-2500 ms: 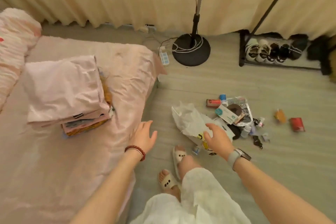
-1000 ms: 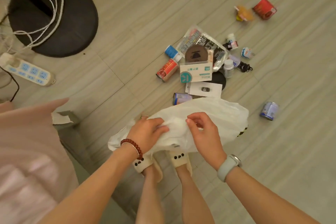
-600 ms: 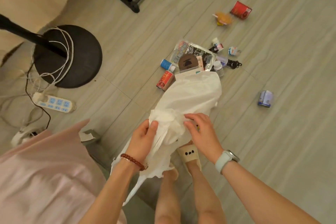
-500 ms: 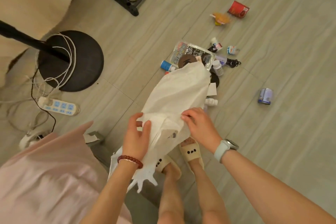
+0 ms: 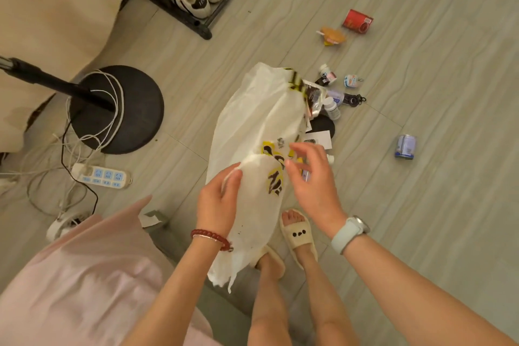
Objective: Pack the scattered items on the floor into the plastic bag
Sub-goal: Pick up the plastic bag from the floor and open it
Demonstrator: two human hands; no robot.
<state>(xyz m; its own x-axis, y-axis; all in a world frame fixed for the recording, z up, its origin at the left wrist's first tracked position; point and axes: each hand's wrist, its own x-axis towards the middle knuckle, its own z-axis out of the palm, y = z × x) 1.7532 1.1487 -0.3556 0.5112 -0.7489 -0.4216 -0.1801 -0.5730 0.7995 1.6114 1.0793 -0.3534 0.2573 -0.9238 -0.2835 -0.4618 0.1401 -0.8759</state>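
A white plastic bag with yellow and black print hangs above the floor in front of me. My left hand pinches its edge between thumb and fingers. My right hand hovers at the bag's right side with fingers spread, holding nothing. The bag hides part of the scattered pile: a foil pouch, white bottles, a black disc and a white card show past it. Farther off lie a blue tin, a red can and an orange packet.
A fan's black round base with coiled white cord stands at the left, a power strip beside it. A black shoe rack with sneakers is at the top. The pink bed fills the lower left. My slippered feet stand below the bag.
My right hand has let go of the bag and its fingers have spread. The bag has turned, showing its yellow and black print. My left hand still holds it.
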